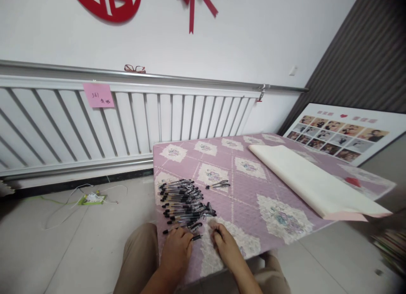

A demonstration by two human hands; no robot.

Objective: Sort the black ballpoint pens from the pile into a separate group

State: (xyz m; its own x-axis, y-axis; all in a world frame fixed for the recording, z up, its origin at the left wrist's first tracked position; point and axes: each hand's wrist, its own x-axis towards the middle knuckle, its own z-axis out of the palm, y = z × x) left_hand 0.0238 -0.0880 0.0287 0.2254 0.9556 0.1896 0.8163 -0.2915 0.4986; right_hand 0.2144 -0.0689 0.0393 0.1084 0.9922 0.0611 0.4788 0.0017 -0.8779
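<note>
My left hand rests low over the near left corner of the table, its fingers closed around a pen whose dark end points right. Beside it, my right hand is curled, with a small dark bit at the fingertips that is too blurred to name. Just beyond my left hand lies a heap of pens, clear-barrelled with black ends, mostly side by side. Apart from the heap, to its right, a couple of pens lie together on the purple patterned tablecloth.
A large folded cream sheet covers part of the table's right side. Behind stand a white radiator and a photo board. Glasses sit on the pipe. A power strip with cables lies on the left floor.
</note>
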